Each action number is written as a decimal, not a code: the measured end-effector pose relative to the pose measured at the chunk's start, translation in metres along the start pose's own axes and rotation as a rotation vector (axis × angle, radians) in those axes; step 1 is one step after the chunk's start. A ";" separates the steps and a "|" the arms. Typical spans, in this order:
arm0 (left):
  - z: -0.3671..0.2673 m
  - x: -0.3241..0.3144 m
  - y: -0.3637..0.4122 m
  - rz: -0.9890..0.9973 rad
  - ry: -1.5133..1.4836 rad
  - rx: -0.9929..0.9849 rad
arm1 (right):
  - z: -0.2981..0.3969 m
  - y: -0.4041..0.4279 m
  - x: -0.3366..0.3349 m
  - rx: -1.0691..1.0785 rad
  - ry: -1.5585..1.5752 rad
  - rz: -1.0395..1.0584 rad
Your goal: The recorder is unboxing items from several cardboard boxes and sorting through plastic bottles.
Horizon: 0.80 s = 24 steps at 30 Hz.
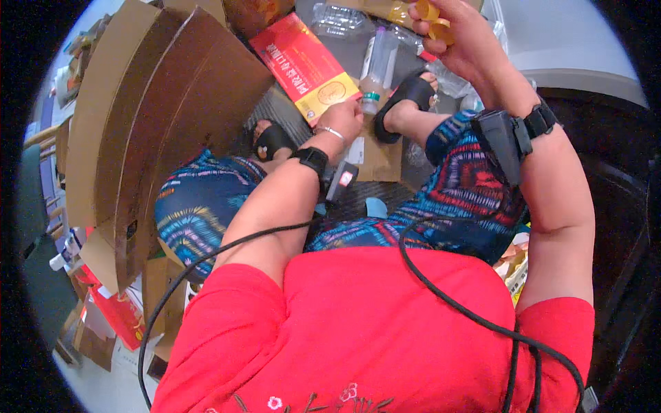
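Note:
My right hand [459, 44], raised at the top right, holds two small round orange-yellow pieces [440, 31] between its fingers; they may be plastic caps. My left hand [343, 118] is curled beside the near corner of a red and yellow printed carton [310, 64]. Its fingertips are hidden, so I cannot tell whether it grips the carton. A clear plastic bottle [379, 59] lies just beyond that hand, its green and white cap end [370, 101] towards me. Clear plastic containers [338, 20] lie farther off.
Large brown cardboard panels [170, 103] stand along my left. A flat cardboard piece [379, 160] lies between my feet, near a black sandal [405, 103]. Black cables [454, 304] cross my chest and left arm. Another red box [116, 310] is at the lower left.

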<state>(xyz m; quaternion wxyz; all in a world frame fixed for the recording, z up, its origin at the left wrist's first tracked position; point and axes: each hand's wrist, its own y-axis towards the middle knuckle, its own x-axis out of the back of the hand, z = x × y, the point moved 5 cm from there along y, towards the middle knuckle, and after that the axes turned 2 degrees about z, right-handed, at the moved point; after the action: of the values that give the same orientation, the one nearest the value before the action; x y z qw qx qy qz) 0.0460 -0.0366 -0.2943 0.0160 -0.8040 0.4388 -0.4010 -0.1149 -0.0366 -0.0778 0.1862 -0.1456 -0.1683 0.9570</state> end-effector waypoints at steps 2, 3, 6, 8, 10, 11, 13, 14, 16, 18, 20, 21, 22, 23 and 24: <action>-0.006 0.005 0.004 -0.007 0.006 -0.017 | 0.001 -0.002 0.005 0.009 0.041 -0.021; -0.007 0.008 0.004 -0.009 0.009 -0.025 | 0.002 -0.008 0.004 0.021 0.027 -0.021; -0.011 0.014 0.000 -0.010 0.006 -0.012 | 0.003 -0.034 0.001 0.060 0.046 -0.104; -0.017 0.015 -0.001 0.011 0.025 -0.007 | 0.011 -0.053 0.001 0.094 -0.031 -0.103; -0.014 0.015 0.000 -0.032 0.005 -0.049 | 0.014 -0.085 -0.013 0.121 -0.082 -0.154; -0.008 0.015 0.000 0.000 0.019 -0.047 | 0.011 -0.098 -0.016 0.130 -0.087 -0.167; -0.010 0.019 -0.001 0.004 0.079 -0.089 | 0.011 -0.125 -0.009 0.158 -0.099 -0.200; -0.012 0.018 -0.003 0.003 0.080 -0.110 | 0.011 -0.139 -0.005 0.173 -0.093 -0.238; -0.018 0.019 -0.006 0.000 0.081 -0.075 | 0.017 -0.154 0.005 0.211 -0.085 -0.267; -0.019 0.019 -0.002 -0.002 0.089 -0.099 | 0.021 -0.159 0.012 0.246 -0.036 -0.275; -0.016 0.016 -0.001 -0.004 0.098 -0.102 | 0.018 -0.154 0.022 0.237 0.011 -0.252; -0.017 0.016 -0.003 0.028 0.097 -0.087 | 0.016 -0.150 0.026 0.228 0.056 -0.232; -0.019 0.016 -0.004 0.059 0.097 -0.071 | 0.011 -0.147 0.031 0.210 0.058 -0.252; -0.014 0.008 0.001 0.043 0.089 -0.049 | 0.004 -0.145 0.036 0.191 0.060 -0.271; -0.008 0.007 0.001 0.017 0.085 -0.037 | -0.001 -0.141 0.034 0.164 0.038 -0.307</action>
<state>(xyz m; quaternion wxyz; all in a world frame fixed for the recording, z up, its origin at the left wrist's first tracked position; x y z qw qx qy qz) 0.0421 -0.0395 -0.2847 -0.0140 -0.7826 0.4534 -0.4264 -0.1019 0.1006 -0.0327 0.3446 -0.1206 -0.1066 0.9249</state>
